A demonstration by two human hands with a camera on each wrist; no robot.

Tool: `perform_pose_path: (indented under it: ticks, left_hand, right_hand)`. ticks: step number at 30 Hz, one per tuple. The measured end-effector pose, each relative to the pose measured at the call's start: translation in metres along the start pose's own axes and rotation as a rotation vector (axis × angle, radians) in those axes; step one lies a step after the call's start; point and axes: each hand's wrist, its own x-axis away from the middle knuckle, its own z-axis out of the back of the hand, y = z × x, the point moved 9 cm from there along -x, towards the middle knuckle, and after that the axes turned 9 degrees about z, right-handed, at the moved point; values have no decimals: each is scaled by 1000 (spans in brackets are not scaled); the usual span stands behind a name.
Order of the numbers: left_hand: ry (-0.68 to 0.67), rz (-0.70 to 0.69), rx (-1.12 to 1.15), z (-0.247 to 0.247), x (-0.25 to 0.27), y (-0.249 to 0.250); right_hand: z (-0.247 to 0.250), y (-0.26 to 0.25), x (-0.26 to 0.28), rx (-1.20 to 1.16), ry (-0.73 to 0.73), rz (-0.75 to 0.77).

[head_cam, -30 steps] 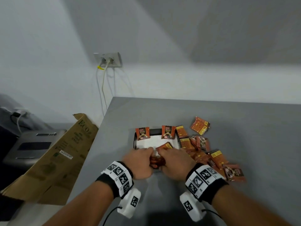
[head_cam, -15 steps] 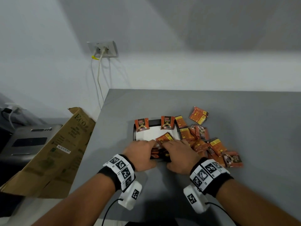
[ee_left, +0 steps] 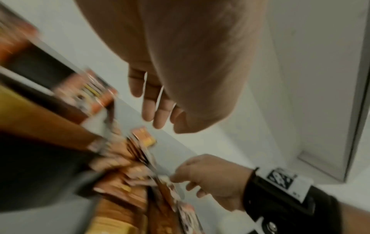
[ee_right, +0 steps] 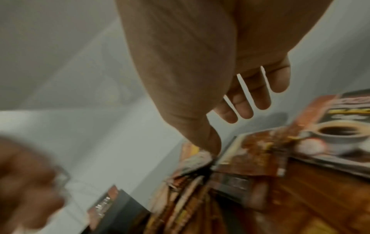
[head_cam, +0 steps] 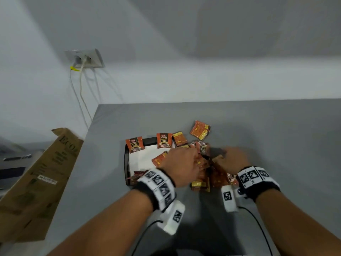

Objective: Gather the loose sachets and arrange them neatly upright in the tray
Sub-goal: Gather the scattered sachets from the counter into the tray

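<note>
Grey walls and a grey bench (head_cam: 276, 126) frame our work, with a cardboard box (head_cam: 46, 172) leaning off the bench's left edge and a wall socket (head_cam: 86, 59) above it. On the bench sits the black tray (head_cam: 126, 159), lined in white; two sachets (head_cam: 134, 145) stand upright against its far wall, one lies flat inside, and a few more sit low at its near edge. Just right of the tray lies the loose pile of sachets (head_cam: 206, 174), with one stray sachet (head_cam: 200, 130) beyond it. Our left hand (head_cam: 181, 163) reaches across the tray's right side onto the pile, and our right hand (head_cam: 234, 159) rests on the pile's right part. Both wrist views show the fingers fairly straight and spread, holding nothing, though blur makes this less than certain. We judge that we are about to rake the pile together. The risk is that slick packets slide apart or fan out under flat fingers, or that our left forearm knocks over the two standing ones.
</note>
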Motion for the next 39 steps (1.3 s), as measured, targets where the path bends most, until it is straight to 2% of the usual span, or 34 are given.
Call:
perform_pose_path:
  ticks: [2, 4, 8, 12, 14, 17, 20, 23, 26, 30, 32, 34, 37, 39]
  left_hand:
    - [-83, 17, -104, -30, -23, 24]
    - [-146, 67, -180, -58, -40, 33]
    - [-161, 176, -244, -88, -53, 29]
    - [-149, 264, -316, -90, -55, 29]
    - [-186, 233, -312, -89, -52, 33]
    - [-172, 189, -295, -81, -49, 40]
    - [-187, 191, -258, -82, -47, 39]
    - [-230, 211, -218, -91, -42, 33]
    - [-264, 214, -223, -99, -38, 33]
    - [-224, 196, -192, -93, -36, 37]
    - [-190, 194, -127, -86, -33, 37]
    - [-171, 212, -80, -80, -29, 35]
    - [-147, 276, -19, -69, -27, 24]
    - [-129, 298, 2, -60, -30, 18]
  right_hand:
    - [-15, 11, -10, 77, -36, 18]
    - [-21, 11, -12, 45, -30, 25]
    - [-19, 10, -11, -30, 13, 68]
    - [-13, 10, -6, -147, -6, 153]
    - [-4, 12, -5, -236, -25, 175]
    - [25, 9, -12, -446, 56, 229]
    - [44, 4, -24, -510, 65, 226]
    - [37, 2, -47, -462, -3, 170]
    - [18, -12, -61, -342, -137, 219]
    - [4, -22, -69, -375, -73, 219]
    - [-7, -28, -72, -387, -103, 258]
    - [-17, -31, -79, -329, -111, 290]
    - [-26, -21, -97, -214, -31, 294]
    - [-25, -20, -99, -220, -18, 314]
